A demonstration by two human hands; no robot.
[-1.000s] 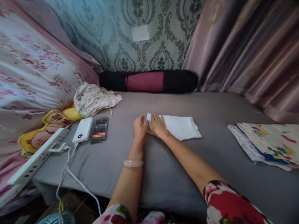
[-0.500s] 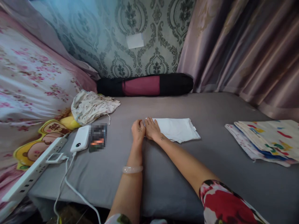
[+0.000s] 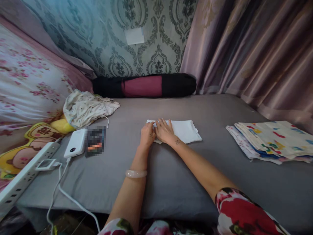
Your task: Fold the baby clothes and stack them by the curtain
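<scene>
A folded white garment [image 3: 187, 131] lies flat on the grey bed cover, with a small tag at its right end. My right hand [image 3: 165, 132] rests palm down on its left half, fingers spread. Close beside it, my left hand [image 3: 147, 133] is on the garment's left end with fingers curled and pinched at the fabric; the fingertips are partly hidden. A bit of cream-coloured fabric shows under the hands at the near edge. A pale bangle [image 3: 136, 173] circles my left forearm.
Folded patterned clothes [image 3: 276, 137] are stacked at right. At left lie a crumpled cloth [image 3: 85, 109], a white power bank [image 3: 75, 143], a blurred dark packet [image 3: 95, 141], a power strip [image 3: 26, 173] with cables and a yellow cartoon cushion [image 3: 36, 143]. A black-and-maroon long bag [image 3: 141, 86] lies against the wall.
Both hands have shifted right along the garment, the left one from beside its end onto it. The whole view has turned slightly right.
</scene>
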